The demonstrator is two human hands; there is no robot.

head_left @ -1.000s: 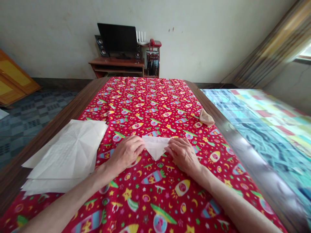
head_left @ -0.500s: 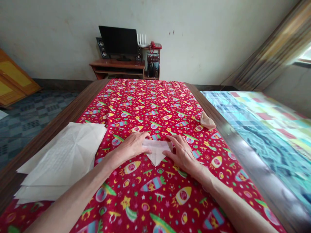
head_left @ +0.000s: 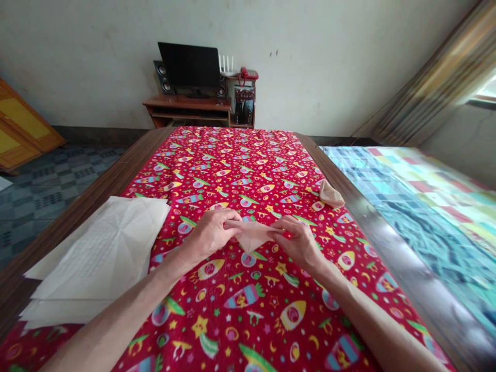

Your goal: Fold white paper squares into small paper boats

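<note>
A small folded sheet of white paper (head_left: 251,236) is held between both hands, its pointed corner facing me, a little above the red patterned cloth (head_left: 248,320). My left hand (head_left: 217,228) pinches its left end between thumb and fingers. On the other end, my right hand (head_left: 295,238) grips the paper with the fingers curled round it. Parts of both ends are hidden by the fingers. To the left lies a stack of creased paper sheets (head_left: 101,253). A folded paper piece (head_left: 330,194) rests near the cloth's right edge.
The cloth covers a brown wooden table (head_left: 104,181). Beyond its far end stands a desk (head_left: 186,103) with a monitor (head_left: 189,66), speakers and a red telephone (head_left: 248,74). At the right is a bed with a patchwork cover (head_left: 434,206).
Both hands have gone from lying at the ends of the flat folded paper to pinching it. The paper has been lifted slightly and tilted off the cloth.
</note>
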